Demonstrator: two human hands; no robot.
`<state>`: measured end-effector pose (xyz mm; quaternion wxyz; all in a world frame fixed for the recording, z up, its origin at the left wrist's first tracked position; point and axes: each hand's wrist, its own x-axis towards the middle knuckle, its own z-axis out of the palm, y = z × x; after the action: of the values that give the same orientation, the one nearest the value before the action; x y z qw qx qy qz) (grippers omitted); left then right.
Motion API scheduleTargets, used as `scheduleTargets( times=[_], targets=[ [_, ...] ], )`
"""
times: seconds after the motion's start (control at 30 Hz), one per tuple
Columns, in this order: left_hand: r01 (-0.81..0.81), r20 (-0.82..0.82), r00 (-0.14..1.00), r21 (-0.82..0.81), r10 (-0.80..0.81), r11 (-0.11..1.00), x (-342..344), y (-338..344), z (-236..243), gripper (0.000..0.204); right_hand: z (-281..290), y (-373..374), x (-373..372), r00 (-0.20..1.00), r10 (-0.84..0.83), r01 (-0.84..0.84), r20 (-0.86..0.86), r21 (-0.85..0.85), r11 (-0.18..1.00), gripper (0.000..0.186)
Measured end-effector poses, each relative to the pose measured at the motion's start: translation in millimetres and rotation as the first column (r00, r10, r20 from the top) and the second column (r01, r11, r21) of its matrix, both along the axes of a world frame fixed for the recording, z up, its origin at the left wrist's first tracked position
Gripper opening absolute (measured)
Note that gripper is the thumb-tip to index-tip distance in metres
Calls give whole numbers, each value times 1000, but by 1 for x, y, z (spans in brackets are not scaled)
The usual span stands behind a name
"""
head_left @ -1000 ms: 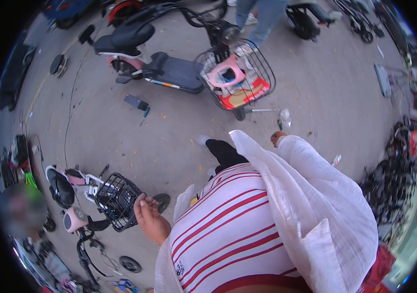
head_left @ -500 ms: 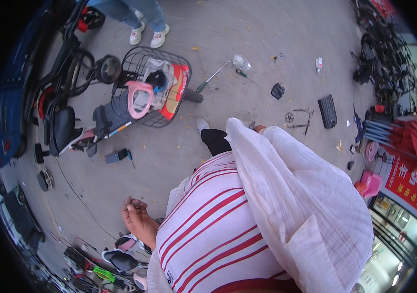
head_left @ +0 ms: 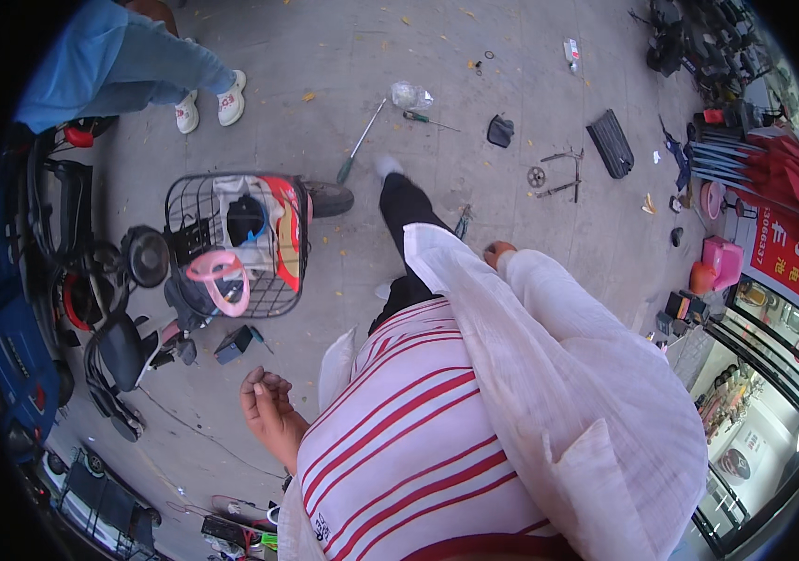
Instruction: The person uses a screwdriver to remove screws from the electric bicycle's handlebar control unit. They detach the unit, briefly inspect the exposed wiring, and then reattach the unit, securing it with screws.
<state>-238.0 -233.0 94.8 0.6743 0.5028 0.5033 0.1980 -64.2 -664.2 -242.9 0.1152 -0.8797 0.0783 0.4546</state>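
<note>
My left hand (head_left: 270, 407) hangs beside my striped shirt, fingers loosely curled, nothing visible in them. My right hand (head_left: 497, 252) shows only partly past my white sleeve, its grip unclear. My dark-trousered leg (head_left: 409, 210) reaches forward. Ahead on the left stands a scooter with a wire basket (head_left: 175, 187) holding a pink plastic ring-shaped part (head_left: 236, 299) and a red-and-yellow package (head_left: 289, 229). Long screwdrivers (head_left: 362, 136), a dark tray-like part (head_left: 610, 142) and a metal bracket (head_left: 575, 178) lie on the pavement.
Another person's legs and white shoes (head_left: 229, 103) are at upper left. Blue vehicles (head_left: 16, 346) line the left edge. At right are parked scooters (head_left: 689, 37), folded red umbrellas (head_left: 783, 178), a red banner (head_left: 787, 262), a pink tub (head_left: 723, 264) and a glass shopfront (head_left: 745, 402).
My view has turned and advanced: the basket scooter and other person have shifted left and down, and the shopfront has come into view at right. My left hand still hangs curled.
</note>
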Motion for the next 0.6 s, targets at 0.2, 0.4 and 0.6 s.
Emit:
scheduleTargets(
  times=[0.2,0.4,0.6],
  targets=[
    [-129,-70,988,82,135,988,130,28,-18,17,-42,-39,93,980,100,-113,-174,-65,991,30],
    [-244,-2,970,64,245,968,259,18,-21,14,-7,49,316,847,-465,518,-259,205,830,30],
    [-566,-35,818,135,574,814,271,14,7,15,-15,135,440,952,-160,243,-262,324,914,31]
  ],
)
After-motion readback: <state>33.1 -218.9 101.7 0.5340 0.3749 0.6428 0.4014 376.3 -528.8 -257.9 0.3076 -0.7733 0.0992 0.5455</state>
